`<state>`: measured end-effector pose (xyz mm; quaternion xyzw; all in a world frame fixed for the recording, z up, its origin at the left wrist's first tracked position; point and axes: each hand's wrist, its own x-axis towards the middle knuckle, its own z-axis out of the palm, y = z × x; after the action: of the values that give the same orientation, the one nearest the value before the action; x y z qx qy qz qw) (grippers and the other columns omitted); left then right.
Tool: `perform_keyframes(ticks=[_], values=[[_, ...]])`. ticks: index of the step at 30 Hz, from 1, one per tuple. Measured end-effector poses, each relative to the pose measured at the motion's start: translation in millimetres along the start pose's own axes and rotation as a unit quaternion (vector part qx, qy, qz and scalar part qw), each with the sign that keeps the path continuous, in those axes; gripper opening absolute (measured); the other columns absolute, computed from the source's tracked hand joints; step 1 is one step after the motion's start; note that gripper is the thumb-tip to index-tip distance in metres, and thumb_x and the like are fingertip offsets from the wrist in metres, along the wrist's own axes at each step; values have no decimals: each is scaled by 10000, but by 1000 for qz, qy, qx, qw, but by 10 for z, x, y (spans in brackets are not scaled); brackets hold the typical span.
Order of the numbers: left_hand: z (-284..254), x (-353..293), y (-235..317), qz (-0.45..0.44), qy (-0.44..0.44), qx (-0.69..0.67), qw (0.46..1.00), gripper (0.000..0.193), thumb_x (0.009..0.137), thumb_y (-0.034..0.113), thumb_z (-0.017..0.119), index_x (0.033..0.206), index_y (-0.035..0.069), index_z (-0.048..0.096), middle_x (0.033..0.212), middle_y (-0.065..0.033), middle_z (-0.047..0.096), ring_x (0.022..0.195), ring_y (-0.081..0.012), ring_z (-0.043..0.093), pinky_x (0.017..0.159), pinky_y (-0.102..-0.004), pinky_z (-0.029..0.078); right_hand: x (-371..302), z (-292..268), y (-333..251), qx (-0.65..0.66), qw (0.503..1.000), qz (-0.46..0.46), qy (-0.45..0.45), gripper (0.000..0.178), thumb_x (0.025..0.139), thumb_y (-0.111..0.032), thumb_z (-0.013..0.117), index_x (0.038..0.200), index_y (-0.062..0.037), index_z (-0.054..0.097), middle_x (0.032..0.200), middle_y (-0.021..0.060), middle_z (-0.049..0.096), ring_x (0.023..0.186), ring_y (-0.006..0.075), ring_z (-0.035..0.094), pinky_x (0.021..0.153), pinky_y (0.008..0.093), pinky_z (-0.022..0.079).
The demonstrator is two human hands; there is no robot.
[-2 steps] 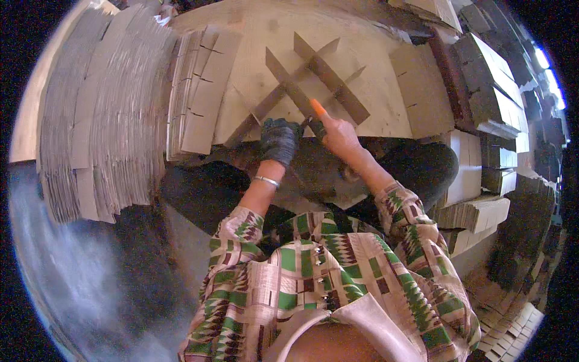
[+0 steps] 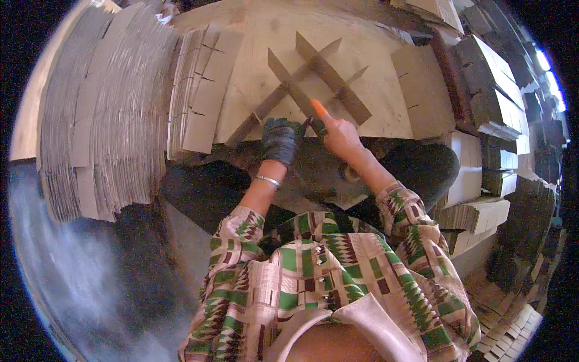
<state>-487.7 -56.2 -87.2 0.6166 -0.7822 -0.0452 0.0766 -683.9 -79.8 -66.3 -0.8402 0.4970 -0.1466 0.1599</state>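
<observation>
1. Two hands meet at the near end of the crossed cardboard strips (image 2: pixel 307 75) on the board (image 2: pixel 386 102).
2. Gloved left hand (image 2: pixel 278 140) clasps the lowest strip's near end.
3. Right hand (image 2: pixel 339 134) pinches the next strip, orange-capped finger (image 2: pixel 320 108) pointing along it.
4. Strips run diagonally up and away from me.

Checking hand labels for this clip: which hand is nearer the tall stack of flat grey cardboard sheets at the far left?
Left. The gloved left hand sits on the interlocked cardboard strips, closer to the grey stack; the right hand, orange-tipped finger, is beside it, farther right.
</observation>
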Motion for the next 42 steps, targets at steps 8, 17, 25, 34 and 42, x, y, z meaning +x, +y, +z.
perform_keyframes(ticks=[8, 17, 25, 34, 42], values=[[6, -12, -76, -35, 73, -95, 992, 380, 915, 439, 576, 1106, 142, 717, 1121, -148, 692, 1122, -353, 616, 1029, -511, 411, 53, -102, -65, -29, 994, 55, -90, 926, 763, -63, 657, 1573, -217, 236, 818, 212, 703, 724, 394, 690, 615, 528, 538], [-109, 369, -557, -253, -99, -291, 917, 935, 856, 748, 537, 1409, -4, 494, 1399, -303, 528, 1305, -455, 506, 1076, -502, 427, -126, 306, 1198, 21, 979, 101, 177, 650, 803, -97, 623, 1434, -61, 468, 981, 282, 688, 825, 473, 660, 715, 532, 542], [-78, 299, -418, -121, -82, -260, 954, 402, 979, 456, 540, 1164, 112, 636, 1011, -216, 707, 957, -384, 691, 794, -496, 532, 390, 547, -385, 663, 694, 275, -47, 714, 986, -613, 480, 1359, -11, 566, 1204, 130, 665, 982, 268, 678, 824, 433, 561], [-1597, -94, -1444, 10, 169, 148, 974, 71, 838, 174, 612, 781, 143, 642, 772, -111, 639, 696, -251, 631, 616, -444, 507, 606, 303, -1086, 700, 703, 96, -74, 601, 991, -537, 548, 1396, -95, 583, 1255, 166, 672, 932, 246, 700, 783, 363, 566], [-5022, -352, -2301, -181, 482, 436, 738, 351, 1040, 267, 414, 1338, 229, 595, 995, -178, 724, 862, -366, 710, 740, -492, 571, 409, 988, -305, 551, 792, 232, -122, 357, 1019, -161, 561, 1349, -26, 572, 1009, 150, 721, 702, 172, 698, 579, 300, 547]])
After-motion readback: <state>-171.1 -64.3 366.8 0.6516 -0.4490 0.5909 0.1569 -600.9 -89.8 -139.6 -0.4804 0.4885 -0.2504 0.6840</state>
